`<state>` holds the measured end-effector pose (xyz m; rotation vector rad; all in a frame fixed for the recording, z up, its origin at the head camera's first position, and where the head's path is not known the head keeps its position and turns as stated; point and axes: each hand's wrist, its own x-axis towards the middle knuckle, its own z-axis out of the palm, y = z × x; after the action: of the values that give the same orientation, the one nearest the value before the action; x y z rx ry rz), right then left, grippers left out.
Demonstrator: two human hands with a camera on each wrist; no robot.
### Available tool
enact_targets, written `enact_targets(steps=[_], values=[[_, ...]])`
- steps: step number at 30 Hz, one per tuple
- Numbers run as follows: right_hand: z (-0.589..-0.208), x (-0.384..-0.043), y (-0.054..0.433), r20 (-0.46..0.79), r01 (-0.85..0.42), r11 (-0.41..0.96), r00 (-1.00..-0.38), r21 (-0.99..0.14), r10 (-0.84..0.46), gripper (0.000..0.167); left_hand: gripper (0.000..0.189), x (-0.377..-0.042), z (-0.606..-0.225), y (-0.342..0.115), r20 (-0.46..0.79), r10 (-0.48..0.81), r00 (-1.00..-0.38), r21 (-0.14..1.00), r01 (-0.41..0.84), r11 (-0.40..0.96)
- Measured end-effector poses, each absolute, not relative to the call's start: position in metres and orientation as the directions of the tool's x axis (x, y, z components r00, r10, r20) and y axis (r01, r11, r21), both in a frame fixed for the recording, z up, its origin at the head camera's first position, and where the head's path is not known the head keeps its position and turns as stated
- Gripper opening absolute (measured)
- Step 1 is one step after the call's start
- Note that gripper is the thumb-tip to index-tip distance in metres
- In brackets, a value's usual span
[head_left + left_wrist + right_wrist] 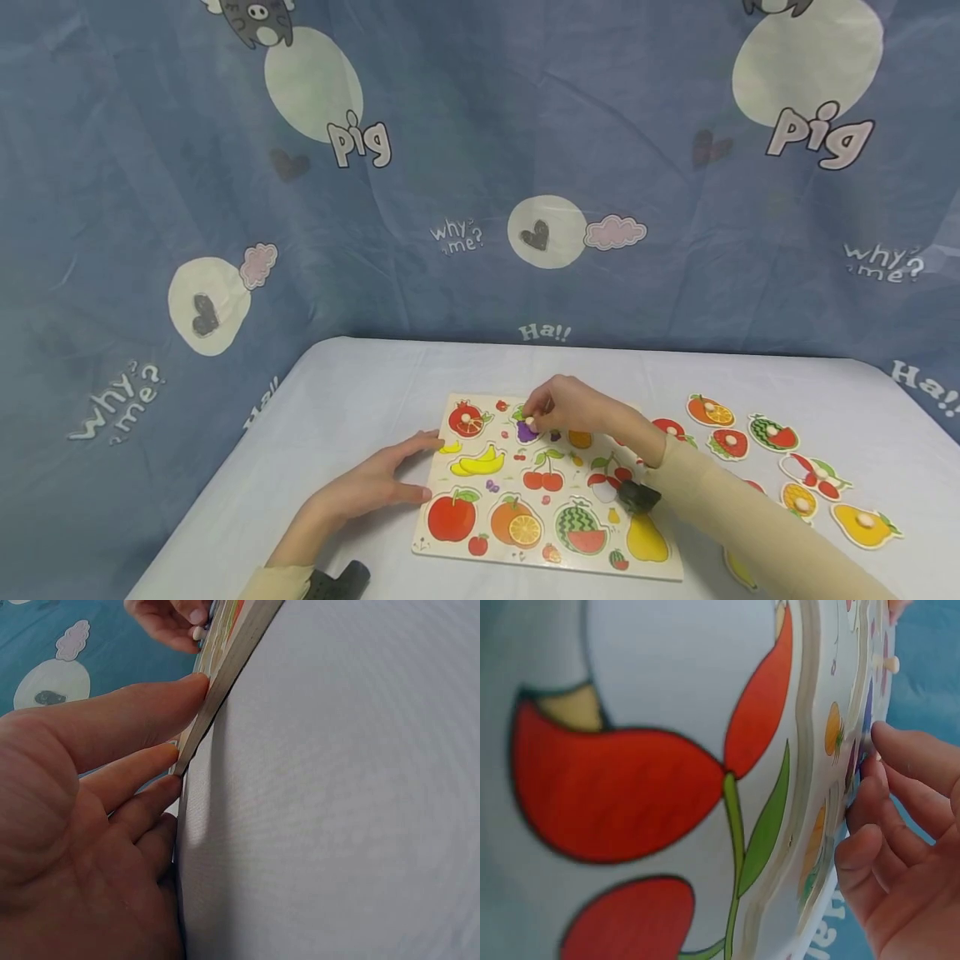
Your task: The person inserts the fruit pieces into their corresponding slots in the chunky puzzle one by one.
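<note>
On white table (367, 371), touches board (512, 482) with loosely extended left hand (369, 480), pinches grape piece (527, 433) by its knob (530, 422) in right hand (576, 407), and may wedge it if tilted.

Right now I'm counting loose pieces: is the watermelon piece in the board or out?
Out: the watermelon piece lies on the table, right of the board and apart from it.

The right sleeve (757, 533) (cut off at the bottom edge) hides part of a yellow piece (739, 572) and the fruit board (450, 550).
</note>
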<state>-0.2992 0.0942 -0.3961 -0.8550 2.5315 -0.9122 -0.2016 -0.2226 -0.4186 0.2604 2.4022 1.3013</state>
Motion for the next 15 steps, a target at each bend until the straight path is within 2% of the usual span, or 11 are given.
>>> enact_targets(steps=[5, 15], values=[[-0.393, -0.296, 0.1, -0.088, -0.427, 0.635, -0.783, -0.644, -0.615, 0.019, 0.068, -0.203, -0.421, -0.222, -0.256, 0.342, -0.904, 0.83, -0.024, 0.558], [-0.386, -0.282, 0.116, -0.046, -0.477, 0.62, -0.768, -0.623, -0.638, 0.017, 0.068, -0.203, -0.42, -0.223, -0.245, 0.337, -0.909, 0.826, -0.015, 0.563]])
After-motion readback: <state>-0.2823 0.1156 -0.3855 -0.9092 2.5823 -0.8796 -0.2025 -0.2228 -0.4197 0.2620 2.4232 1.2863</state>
